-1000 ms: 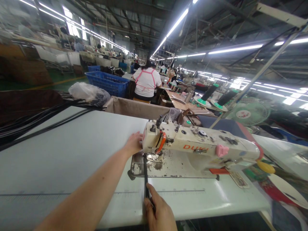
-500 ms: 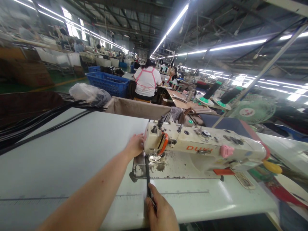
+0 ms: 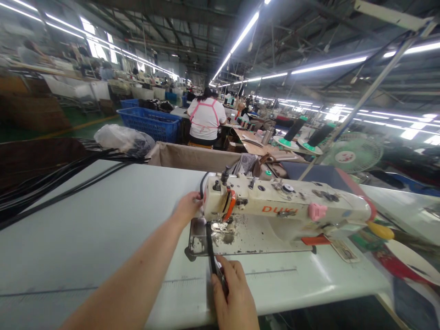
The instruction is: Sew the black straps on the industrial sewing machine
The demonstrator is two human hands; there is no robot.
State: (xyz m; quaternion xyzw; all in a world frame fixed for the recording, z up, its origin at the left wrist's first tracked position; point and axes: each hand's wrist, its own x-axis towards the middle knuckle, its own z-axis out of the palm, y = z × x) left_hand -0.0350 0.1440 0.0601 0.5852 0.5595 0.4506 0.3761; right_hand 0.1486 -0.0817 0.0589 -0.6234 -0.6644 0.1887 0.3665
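A narrow black strap (image 3: pixel 211 245) runs lengthwise under the needle area of the white sewing machine (image 3: pixel 268 201). Behind the machine head, my left hand (image 3: pixel 188 205) pinches the strap's far part, which curves up beside the head. My right hand (image 3: pixel 235 291) is closed around the near part of the strap, at the table's front. A small shiny metal piece, perhaps a thread snipper, shows within the right hand; its shape is mostly hidden by the fingers.
More long black straps (image 3: pixel 68 192) lie on the left of the white table (image 3: pixel 113 229). A fabric-lined bin (image 3: pixel 195 156), a blue basket (image 3: pixel 151 124) and a seated person (image 3: pixel 206 117) are beyond. Thread cones (image 3: pixel 294 133) and a fan (image 3: pixel 354 153) stand to the right.
My left hand has shifted slightly, and a raised loop of strap now shows behind the machine head. My right hand has moved slightly up towards the machine. The view has turned a little right.
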